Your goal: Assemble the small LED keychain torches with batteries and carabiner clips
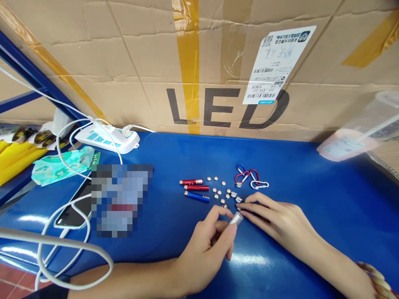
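Head view: our left hand [205, 245] clasps a silver tube [237, 218], right hand [276, 219] at its tip, hold unclear; three pens [195, 189] seem done, cells [220, 192] left.

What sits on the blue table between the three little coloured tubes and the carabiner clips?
A loose scatter of silver button cells, seen in the head view.

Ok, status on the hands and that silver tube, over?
Left hand gripping silver tube. Right hand fingertips at its tip, grip unclear. Button cells loose on the table just beyond, nothing between.
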A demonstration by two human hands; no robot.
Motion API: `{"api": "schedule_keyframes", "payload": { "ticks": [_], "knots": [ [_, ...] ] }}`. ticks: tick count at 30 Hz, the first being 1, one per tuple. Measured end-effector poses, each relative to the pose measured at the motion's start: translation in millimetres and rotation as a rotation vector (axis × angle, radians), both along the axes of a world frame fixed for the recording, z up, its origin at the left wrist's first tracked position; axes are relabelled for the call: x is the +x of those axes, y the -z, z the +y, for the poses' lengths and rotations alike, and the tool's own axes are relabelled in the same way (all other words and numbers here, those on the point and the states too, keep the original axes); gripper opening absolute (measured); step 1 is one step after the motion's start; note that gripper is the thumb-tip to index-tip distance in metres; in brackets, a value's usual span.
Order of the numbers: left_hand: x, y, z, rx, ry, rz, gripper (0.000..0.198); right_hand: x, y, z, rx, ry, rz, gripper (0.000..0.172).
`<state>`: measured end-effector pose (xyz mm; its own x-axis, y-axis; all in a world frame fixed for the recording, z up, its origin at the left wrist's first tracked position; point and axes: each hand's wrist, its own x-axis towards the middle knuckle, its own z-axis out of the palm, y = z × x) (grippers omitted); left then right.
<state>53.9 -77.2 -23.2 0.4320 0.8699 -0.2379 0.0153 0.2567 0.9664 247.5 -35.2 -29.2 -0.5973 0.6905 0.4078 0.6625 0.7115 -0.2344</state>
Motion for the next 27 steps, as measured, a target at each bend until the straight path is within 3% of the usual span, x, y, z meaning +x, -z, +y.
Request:
{"api": "schedule_keyframes", "payload": {
  "ticks": [13, 18, 22, 27],
  "knots": [
    [-1.8, 2.8, -3.4, 0.041, 0.027, 0.050, 0.031, 1.4, 0.6, 2.4, 0.078, -0.017, -0.008, 0.036],
    [-6.1, 2.8, 13.6, 0.121, -0.022, 0.065, 0.022, 2.0, -0.4, 3.8, 0.142, -0.002, -0.031, 0.037],
    [-13.1, 0.2, 31.9, 0.185, -0.139, 0.105, 0.020, 2.2, 0.3, 3.0, 0.135, 0.029, -0.040, 0.036],
    [-14.0, 1.0, 36.7, 0.208, -0.205, 0.155, 0.018, 4.2, 3.9, 2.3, 0.136, 0.068, -0.062, 0.037]
  ]
}}
